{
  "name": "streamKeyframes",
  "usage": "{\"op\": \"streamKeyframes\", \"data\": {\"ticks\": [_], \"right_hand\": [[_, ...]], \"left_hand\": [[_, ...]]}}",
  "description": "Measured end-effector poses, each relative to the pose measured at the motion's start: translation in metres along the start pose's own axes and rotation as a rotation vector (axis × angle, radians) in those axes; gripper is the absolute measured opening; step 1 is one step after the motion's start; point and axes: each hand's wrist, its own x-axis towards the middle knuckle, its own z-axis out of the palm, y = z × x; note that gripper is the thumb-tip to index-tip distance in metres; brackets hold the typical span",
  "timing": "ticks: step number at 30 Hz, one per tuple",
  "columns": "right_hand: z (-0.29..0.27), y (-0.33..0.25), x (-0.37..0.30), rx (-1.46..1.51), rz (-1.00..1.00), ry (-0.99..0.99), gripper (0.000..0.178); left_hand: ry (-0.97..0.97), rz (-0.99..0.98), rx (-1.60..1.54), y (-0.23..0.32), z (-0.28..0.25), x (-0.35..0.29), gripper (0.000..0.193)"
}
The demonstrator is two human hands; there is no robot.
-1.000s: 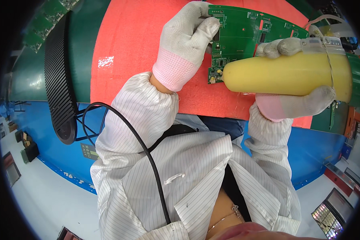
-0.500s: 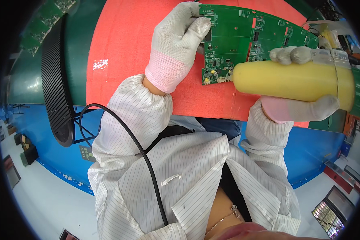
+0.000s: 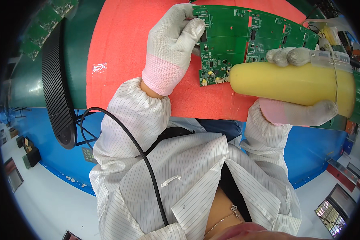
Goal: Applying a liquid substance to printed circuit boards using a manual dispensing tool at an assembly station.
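My left hand (image 3: 176,38), in a white glove with a pink cuff, pinches the left edge of a long green circuit board (image 3: 224,34). Small chips, white connectors and yellowish parts sit on the board, which is held up over the red mat. Wrapped in my gloved right hand (image 3: 288,57) is a yellow bottle-shaped tool (image 3: 284,79) with a green end. Its narrow left end meets the board's lower left corner, by the connectors; whether it touches them I cannot tell. Fingers show above the yellow body and the thumb below it.
A red foam mat (image 3: 120,48) covers the green table (image 3: 32,88). At left stands a black ribbed, elongated object (image 3: 58,80); more green boards (image 3: 44,30) lie at the far left. A black cable (image 3: 138,146) hangs across my left sleeve. Cluttered equipment lines the far right.
Both hands, the board and the yellow tool have shifted slightly left together. The tool's tip stays by the same corner of the board, and both grips are unchanged.
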Motion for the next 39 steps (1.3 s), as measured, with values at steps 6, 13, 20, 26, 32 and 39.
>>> {"op": "streamKeyframes", "data": {"ticks": [6,13,20,26,32,39], "right_hand": [[0.001,0.001,-0.002,0.065,-0.004,0.052,0.066],[-0.007,-0.002,-0.003,-0.007,-0.007,0.030,0.064],[-0.009,-0.004,-0.001,0.034,0.010,-0.016,0.063],[-0.013,-0.005,-0.002,-0.012,-0.005,-0.003,0.061],[-0.012,-0.005,0.001,0.025,-0.040,0.004,0.060],[-0.014,-0.007,0.001,0.037,-0.018,0.003,0.060]], "left_hand": [[-0.040,0.040,0.012,-0.005,-0.005,0.002,0.038],[-0.024,0.067,-0.021,-0.007,-0.003,0.003,0.022],[-0.048,0.041,-0.012,-0.005,-0.004,0.003,0.040],[-0.057,0.034,-0.024,-0.005,-0.005,0.003,0.040],[-0.057,0.036,-0.005,-0.005,-0.005,0.003,0.041],[-0.032,0.022,-0.037,-0.005,-0.004,0.003,0.041]]}}
